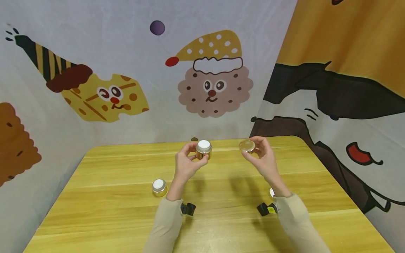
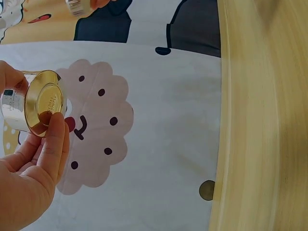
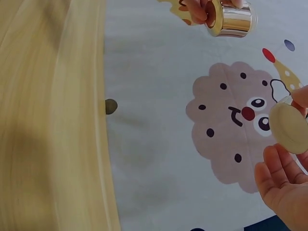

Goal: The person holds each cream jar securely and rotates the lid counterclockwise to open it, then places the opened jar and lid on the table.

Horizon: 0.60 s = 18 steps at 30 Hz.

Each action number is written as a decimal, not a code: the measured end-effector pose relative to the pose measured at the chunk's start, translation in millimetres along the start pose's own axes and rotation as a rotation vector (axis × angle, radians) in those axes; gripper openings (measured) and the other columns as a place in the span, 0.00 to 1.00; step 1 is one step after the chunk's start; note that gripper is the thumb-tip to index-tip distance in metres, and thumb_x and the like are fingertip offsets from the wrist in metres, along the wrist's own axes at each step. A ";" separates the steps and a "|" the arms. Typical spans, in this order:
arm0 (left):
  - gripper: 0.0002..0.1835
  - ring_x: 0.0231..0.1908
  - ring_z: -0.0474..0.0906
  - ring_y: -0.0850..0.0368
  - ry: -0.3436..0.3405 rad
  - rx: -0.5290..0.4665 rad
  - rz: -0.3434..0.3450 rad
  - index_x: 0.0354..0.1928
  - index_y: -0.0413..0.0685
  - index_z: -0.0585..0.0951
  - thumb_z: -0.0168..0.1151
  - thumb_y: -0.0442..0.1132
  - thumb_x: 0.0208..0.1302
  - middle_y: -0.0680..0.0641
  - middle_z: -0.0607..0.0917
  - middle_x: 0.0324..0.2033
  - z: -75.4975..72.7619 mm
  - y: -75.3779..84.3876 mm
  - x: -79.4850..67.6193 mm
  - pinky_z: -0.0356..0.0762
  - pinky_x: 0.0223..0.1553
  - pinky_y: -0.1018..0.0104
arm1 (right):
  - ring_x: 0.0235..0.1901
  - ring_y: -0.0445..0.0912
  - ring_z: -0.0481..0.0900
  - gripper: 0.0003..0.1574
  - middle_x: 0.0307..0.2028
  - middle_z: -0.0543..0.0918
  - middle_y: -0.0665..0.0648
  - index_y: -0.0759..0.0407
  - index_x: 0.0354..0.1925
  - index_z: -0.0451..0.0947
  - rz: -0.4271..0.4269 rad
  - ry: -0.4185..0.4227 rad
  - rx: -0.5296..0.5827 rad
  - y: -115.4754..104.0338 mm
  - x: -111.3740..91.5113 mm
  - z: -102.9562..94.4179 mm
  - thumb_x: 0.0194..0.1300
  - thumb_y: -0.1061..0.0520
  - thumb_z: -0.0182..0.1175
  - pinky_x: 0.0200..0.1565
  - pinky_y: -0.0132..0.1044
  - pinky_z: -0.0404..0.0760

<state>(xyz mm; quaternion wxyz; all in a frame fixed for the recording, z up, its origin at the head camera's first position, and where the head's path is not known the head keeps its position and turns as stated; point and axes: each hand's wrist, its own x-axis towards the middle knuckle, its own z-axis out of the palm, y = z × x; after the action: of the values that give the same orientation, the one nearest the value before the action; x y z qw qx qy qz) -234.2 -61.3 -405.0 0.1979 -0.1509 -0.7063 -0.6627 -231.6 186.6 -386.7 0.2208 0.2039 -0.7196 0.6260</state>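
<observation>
My left hand (image 1: pixel 187 164) holds up a small gold cream jar (image 1: pixel 204 150) above the far part of the table. Its top is white with a silver rim. In the left wrist view the thumb and fingers grip the jar (image 2: pixel 45 103) by its side and gold base, which faces that camera. Level with it on the right, my right hand (image 1: pixel 265 160) pinches a round clear and gold jar lid (image 1: pixel 246 146) by its edge. The right wrist view shows the lid's pale inner face (image 3: pixel 289 127). Jar and lid are apart, with a gap between the hands.
A second gold jar (image 1: pixel 159 188) with a white top stands on the wooden table (image 1: pixel 110 203), left of my left forearm. Beside my right wrist a small white-topped thing (image 1: pixel 271 192) is mostly hidden. A cartoon-printed cloth (image 1: pixel 152 88) hangs behind the table.
</observation>
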 end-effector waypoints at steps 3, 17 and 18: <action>0.21 0.37 0.76 0.49 -0.003 0.000 -0.003 0.43 0.31 0.78 0.69 0.26 0.42 0.37 0.81 0.37 0.4 -0.2 -0.2 0.81 0.35 0.57 | 0.36 0.41 0.73 0.28 0.38 0.77 0.56 0.77 0.50 0.68 0.007 -0.011 -0.053 -0.2 -1.0 -2.6 0.49 0.78 0.63 0.41 0.26 0.74; 0.23 0.38 0.76 0.44 -0.014 -0.017 -0.014 0.44 0.29 0.77 0.69 0.24 0.42 0.34 0.80 0.39 3.9 1.9 0.0 0.81 0.36 0.53 | 0.39 0.37 0.70 0.29 0.42 0.72 0.69 0.82 0.46 0.64 -0.014 -0.018 -0.161 -25.4 -4.4 0.8 0.45 0.80 0.64 0.42 0.24 0.73; 0.22 0.38 0.76 0.45 -0.016 -0.015 -0.015 0.44 0.29 0.77 0.69 0.24 0.42 0.34 0.80 0.39 3.9 1.6 0.0 0.81 0.36 0.54 | 0.39 0.37 0.70 0.28 0.41 0.72 0.68 0.82 0.45 0.64 -0.017 -0.020 -0.163 -25.1 -4.4 0.6 0.45 0.80 0.64 0.42 0.24 0.73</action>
<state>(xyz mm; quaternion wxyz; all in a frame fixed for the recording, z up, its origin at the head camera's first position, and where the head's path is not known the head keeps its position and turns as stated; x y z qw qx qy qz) -233.7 -57.3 -403.8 0.1861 -0.1525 -0.7041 -0.6681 -213.7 182.7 -369.0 0.2348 0.1976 -0.7686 0.5613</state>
